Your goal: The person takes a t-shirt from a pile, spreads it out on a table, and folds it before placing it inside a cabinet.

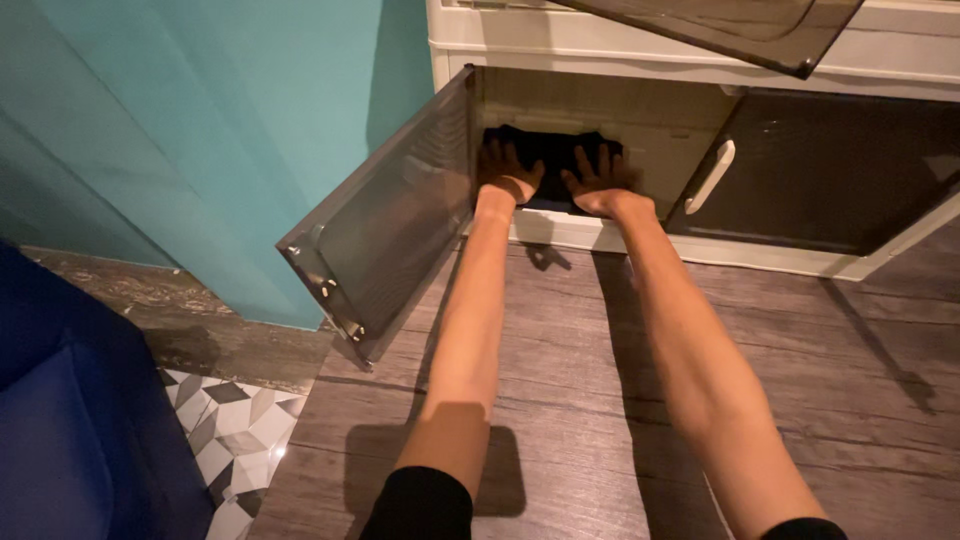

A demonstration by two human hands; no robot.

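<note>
Both my arms reach forward into a low white cabinet (pixel 640 235). My left hand (pixel 507 172) and my right hand (pixel 595 178) lie flat, fingers spread, side by side on a black folded cloth (pixel 550 148) that sits inside the left compartment. The hands press on top of the cloth rather than close around it. The cabinet's left door (pixel 390 225), dark and translucent, stands swung wide open to the left of my left arm.
The right cabinet door (pixel 830 170) is shut, with a white handle (pixel 710 177). Another dark door (pixel 740 30) tilts open above. A teal wall (pixel 200 130) stands at left, a blue seat (pixel 60 420) at lower left, wood-look floor (pixel 580 380) below.
</note>
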